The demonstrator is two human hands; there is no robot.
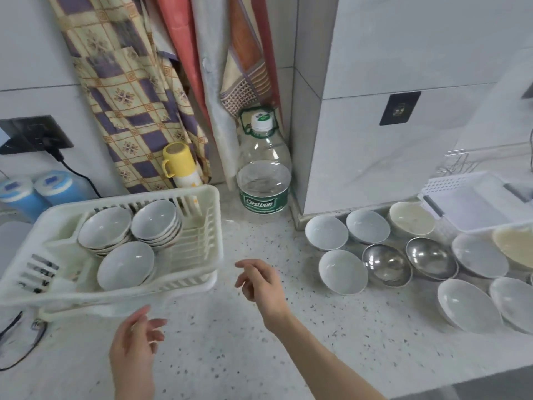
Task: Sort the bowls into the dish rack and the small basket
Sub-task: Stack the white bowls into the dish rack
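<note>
A cream plastic dish rack [202,287] stands on the counter at the left, holding three stacks of white bowls [127,265]. At the right, several loose bowls lie on the counter: white ones [342,272], two steel ones [387,264] and cream ones [411,218]. A small white basket [450,184] sits behind them at the far right. My left hand [134,347] hovers just below the rack's front edge, fingers relaxed and holding nothing. My right hand [261,281] hangs over the counter between the rack and the loose bowls, fingers loosely spread, holding nothing.
A large water bottle [264,174] stands in the back corner beside hanging cloths [129,90]. A yellow-capped flask [181,166] stands behind the rack. Two blue-lidded jars [54,186] and a plugged-in cable [72,171] are at the far left. A wire rack [461,163] is at the far right.
</note>
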